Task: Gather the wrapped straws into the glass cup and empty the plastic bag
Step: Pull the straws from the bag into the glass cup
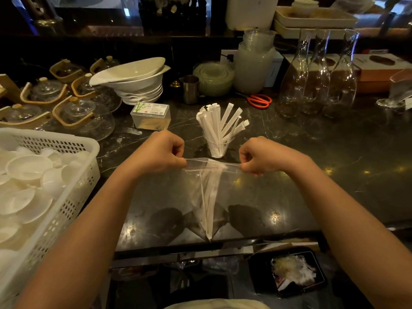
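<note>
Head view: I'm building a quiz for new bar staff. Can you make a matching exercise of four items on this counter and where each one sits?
Things:
1. plastic bag
2. glass cup
3. scissors
4. white basket

Places:
A. far left, full of small white dishes
B. stretched between both hands
C. behind the cup, beside the carafes
D. mid-counter, holding wrapped straws

Pairs: 1-B, 2-D, 3-C, 4-A

Nothing here reads clearly to me. The lid of the small clear box [150,115], far left of my hands, carries a white label with a green bamboo drawing and a barcode, but its print is too small to make out.
</note>
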The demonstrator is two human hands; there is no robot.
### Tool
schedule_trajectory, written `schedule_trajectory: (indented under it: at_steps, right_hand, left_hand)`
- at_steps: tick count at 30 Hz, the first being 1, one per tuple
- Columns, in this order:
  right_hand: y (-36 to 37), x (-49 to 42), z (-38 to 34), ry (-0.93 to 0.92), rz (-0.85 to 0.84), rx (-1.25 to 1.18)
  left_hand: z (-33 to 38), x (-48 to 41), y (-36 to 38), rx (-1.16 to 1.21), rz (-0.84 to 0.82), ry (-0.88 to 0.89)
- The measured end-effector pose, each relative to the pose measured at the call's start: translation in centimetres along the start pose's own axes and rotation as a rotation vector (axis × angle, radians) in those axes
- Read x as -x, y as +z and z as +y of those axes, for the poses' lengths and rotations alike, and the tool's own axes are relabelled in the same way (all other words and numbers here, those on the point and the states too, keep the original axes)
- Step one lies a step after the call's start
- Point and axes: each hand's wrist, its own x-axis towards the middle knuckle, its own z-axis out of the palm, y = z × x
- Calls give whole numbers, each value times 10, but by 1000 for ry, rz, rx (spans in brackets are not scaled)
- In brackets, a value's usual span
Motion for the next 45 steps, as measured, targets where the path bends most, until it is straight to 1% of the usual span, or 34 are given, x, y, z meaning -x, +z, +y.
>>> schedule_trajectory:
  at_steps: [2, 4, 8, 12, 14, 16, 18, 20, 22, 23, 25, 26, 27, 29, 30, 31, 32, 34, 36, 39, 42, 43, 45]
  right_hand:
    - [-4, -1, -2, 3, -1, 15]
    - [-7, 0, -5, -7, -17, -6]
    - [-8, 0, -14, -77, -20, -56]
    - [-3, -9, -28, -155, -12, -152]
    - [2, -16, -35, -186, 8, -157]
    - [7, -22, -41, -189, 28, -162]
    - [10, -24, -45, -173, 34, -168]
    - [12, -24, -46, -184, 75, -177]
    - [11, -24, -46, -210, 150, -218]
    - [10, -23, -46, -223, 197, -240]
    - [6, -23, -47, -256, 307, -308]
    - [4, -24, -48, -273, 365, -363]
    - [2, -23, -50, -290, 421, -419]
    - [-2, -22, -55, -321, 515, -499]
    - [-2, -22, -57, -338, 545, -531]
    - [-2, -22, -59, -358, 560, -563]
    - [-1, -22, -61, -376, 566, -580]
    - [1, -23, -60, -400, 558, -581]
    - [3, -23, -57, -416, 496, -600]
    - [-1, -21, -48, -432, 375, -617]
    - [-8, -17, -36, -444, 272, -581]
    - [-11, -16, -33, -452, 216, -619]
    - [-18, -18, -30, -415, 134, -780]
  left_hand:
    - [2, -2, -3, -35, -25, 14]
    - [4, -3, -6, -14, -20, 28]
    - [10, -6, -5, 80, 35, 72]
    - [17, -12, 2, 143, 39, 129]
    - [20, -14, 6, 186, 43, 170]
    - [20, -13, 10, 236, 79, 208]
    - [15, -11, 13, 319, 128, 208]
    - [6, -5, 15, 440, 191, 153]
    - [-7, 2, 20, 544, 303, 35]
    - [-13, 7, 24, 578, 362, -66]
    - [-29, 16, 40, 668, 438, -339]
    - [-35, 21, 51, 783, 417, -470]
    - [-40, 25, 62, 941, 356, -564]
    - [-43, 28, 78, 1234, 143, -668]
    - [-43, 26, 83, 1371, 40, -670]
    - [-42, 22, 83, 1512, -18, -632]
    - [-41, 16, 80, 1641, -31, -572]
    - [-34, 4, 65, 1786, 11, -440]
    - [-29, -10, 48, 1821, 58, -369]
    - [-26, -30, 29, 1762, 115, -418]
    - [-20, -47, 11, 1652, 142, -425]
    - [-17, -52, 6, 1626, 122, -417]
    - [-11, -64, -4, 1561, 98, -395]
